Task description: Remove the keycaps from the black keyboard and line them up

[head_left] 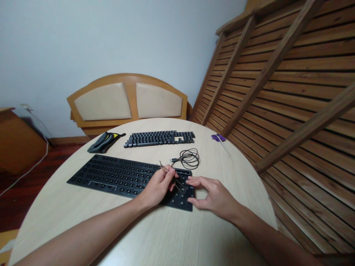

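Observation:
A black keyboard base (111, 173) with its switches bare of keycaps lies slantwise on the table in front of me. Above its right part, my left hand (161, 181) is closed on a thin wire keycap puller (181, 187), whose wire ends reach down toward the switches. My right hand (215, 195) is at the base's right end, thumb and fingers apart, fingertips at or just over its edge. Nothing shows between those fingers. The left hand and forearm hide part of the base.
Loose black keycaps (149, 139) stand in keyboard order at the back of the round table (222, 236). A coiled cable (190, 159) lies behind the base. A black and yellow pouch (105, 142) sits back left, a purple item with a thin rod (219, 137) back right.

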Action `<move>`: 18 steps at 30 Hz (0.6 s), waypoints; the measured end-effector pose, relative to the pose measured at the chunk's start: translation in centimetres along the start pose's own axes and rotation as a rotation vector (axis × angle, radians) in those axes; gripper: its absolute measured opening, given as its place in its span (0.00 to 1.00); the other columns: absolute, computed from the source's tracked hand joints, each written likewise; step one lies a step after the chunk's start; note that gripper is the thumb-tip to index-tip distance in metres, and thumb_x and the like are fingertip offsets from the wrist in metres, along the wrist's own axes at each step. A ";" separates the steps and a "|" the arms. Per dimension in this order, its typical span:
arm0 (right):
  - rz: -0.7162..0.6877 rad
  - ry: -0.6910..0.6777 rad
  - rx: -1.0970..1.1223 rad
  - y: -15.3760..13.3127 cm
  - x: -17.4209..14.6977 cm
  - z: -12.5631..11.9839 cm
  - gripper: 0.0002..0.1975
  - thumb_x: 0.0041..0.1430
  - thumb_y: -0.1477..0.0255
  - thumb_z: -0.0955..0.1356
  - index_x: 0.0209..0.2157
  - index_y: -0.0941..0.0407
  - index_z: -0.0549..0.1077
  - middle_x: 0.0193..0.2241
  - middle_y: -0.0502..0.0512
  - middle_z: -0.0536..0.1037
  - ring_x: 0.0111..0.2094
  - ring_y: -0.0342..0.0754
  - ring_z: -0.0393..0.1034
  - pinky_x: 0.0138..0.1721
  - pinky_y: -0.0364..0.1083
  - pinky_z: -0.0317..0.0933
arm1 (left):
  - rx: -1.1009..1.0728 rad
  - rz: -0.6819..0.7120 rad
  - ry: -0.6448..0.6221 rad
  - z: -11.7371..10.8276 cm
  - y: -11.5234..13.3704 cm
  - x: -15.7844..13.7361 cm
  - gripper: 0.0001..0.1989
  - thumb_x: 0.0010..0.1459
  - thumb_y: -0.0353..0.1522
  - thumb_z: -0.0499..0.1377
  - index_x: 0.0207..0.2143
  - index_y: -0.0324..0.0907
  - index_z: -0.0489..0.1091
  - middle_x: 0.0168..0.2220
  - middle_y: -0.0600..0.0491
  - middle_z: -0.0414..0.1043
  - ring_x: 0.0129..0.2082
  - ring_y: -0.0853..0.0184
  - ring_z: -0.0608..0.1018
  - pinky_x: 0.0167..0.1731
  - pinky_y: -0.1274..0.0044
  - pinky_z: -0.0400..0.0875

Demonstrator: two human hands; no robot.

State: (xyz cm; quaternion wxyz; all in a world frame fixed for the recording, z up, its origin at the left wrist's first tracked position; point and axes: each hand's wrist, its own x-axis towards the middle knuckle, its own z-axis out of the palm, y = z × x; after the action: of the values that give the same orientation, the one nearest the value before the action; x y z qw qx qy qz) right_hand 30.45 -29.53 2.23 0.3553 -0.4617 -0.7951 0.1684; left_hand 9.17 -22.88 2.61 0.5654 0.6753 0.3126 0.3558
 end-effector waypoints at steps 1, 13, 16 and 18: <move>0.008 0.027 -0.022 0.1 0.1 -0.4 0.16 0.52 0.68 0.75 0.42 0.54 0.73 0.44 0.57 0.81 0.48 0.52 0.75 0.50 0.51 0.69 | 0.012 0.000 0.003 0.0 0.1 0.0 0.22 0.66 0.49 0.48 0.34 0.40 0.65 0.18 0.61 0.61 0.19 0.71 0.63 0.23 0.79 0.57; 0.222 0.217 -0.368 7.2 5.5 -5.4 0.16 0.60 0.65 0.70 0.49 0.55 0.74 0.40 0.56 0.78 0.41 0.52 0.73 0.43 0.49 0.65 | 0.085 0.002 -0.034 0.3 -0.1 0.0 0.21 0.67 0.47 0.48 0.34 0.40 0.66 0.20 0.59 0.63 0.22 0.69 0.66 0.27 0.77 0.60; 0.296 0.207 -0.435 10.1 7.7 -6.1 0.17 0.58 0.68 0.71 0.49 0.56 0.75 0.38 0.56 0.79 0.39 0.51 0.73 0.40 0.47 0.64 | 0.096 -0.004 -0.044 0.3 0.1 0.0 0.20 0.68 0.46 0.47 0.35 0.40 0.66 0.21 0.58 0.63 0.23 0.69 0.67 0.28 0.77 0.60; 0.329 0.201 -0.458 11.7 9.1 -6.3 0.17 0.56 0.70 0.72 0.49 0.56 0.75 0.38 0.56 0.79 0.38 0.51 0.73 0.39 0.46 0.63 | 0.099 -0.005 -0.046 0.3 0.2 -0.1 0.19 0.68 0.46 0.47 0.35 0.41 0.65 0.21 0.58 0.63 0.23 0.68 0.67 0.29 0.77 0.61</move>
State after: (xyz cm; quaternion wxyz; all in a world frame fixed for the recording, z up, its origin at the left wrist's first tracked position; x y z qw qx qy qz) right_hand 39.28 -16.12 3.33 0.2868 -0.6667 -0.6879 -0.0063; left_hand 9.35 -23.11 2.76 0.5393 0.7096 0.3185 0.3227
